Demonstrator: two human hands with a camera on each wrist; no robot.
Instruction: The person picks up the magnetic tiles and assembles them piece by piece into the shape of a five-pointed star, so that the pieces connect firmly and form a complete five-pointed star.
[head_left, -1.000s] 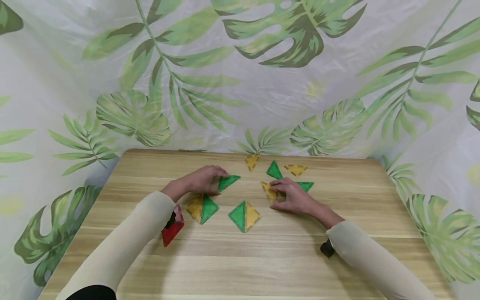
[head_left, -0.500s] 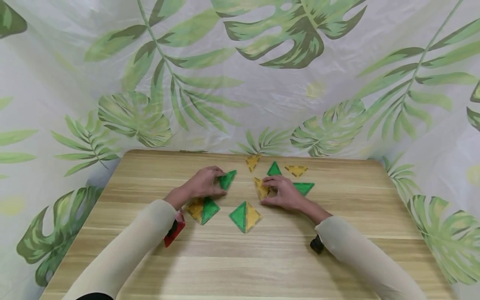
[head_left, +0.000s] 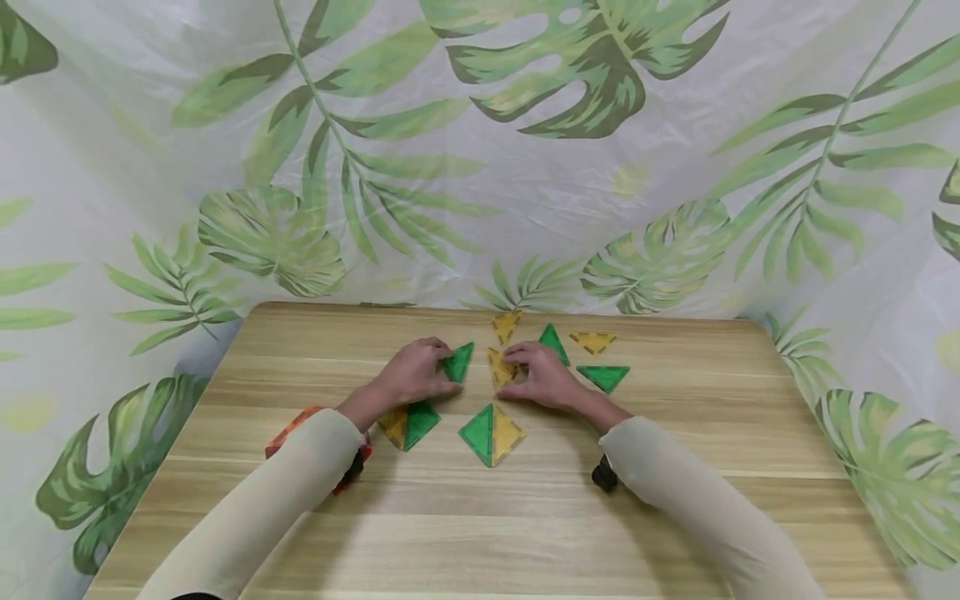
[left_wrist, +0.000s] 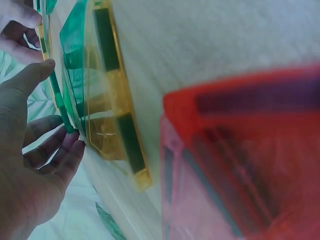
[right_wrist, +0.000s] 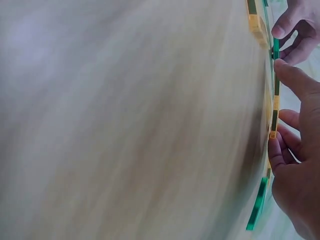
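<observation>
My left hand [head_left: 415, 372] pinches a translucent green triangular magnetic tile [head_left: 461, 362] by its edges, thumb on the near side and fingers on the far side. Opposite it, my right hand [head_left: 549, 375] grips a yellow triangular tile [head_left: 497, 367] in the same way. A narrow gap separates the two tiles in the head view. Just in front of them lies a diamond made of a green tile [head_left: 477, 432] and a yellow tile [head_left: 507, 435]. Another green tile [head_left: 421, 425] and yellow tile [head_left: 393, 427] pair lies partly under my left wrist.
Behind my right hand lie a green tile [head_left: 553, 343], another green tile [head_left: 603, 377] and a yellow tile [head_left: 593, 342]. One yellow tile [head_left: 507, 324] is near the back edge. Red pieces [left_wrist: 260, 150] stand by my left forearm, partly hidden.
My right hand has moved left with the yellow tile, toward the green one. The green tile has turned in my left hand, its tip now pointing more toward the back.
</observation>
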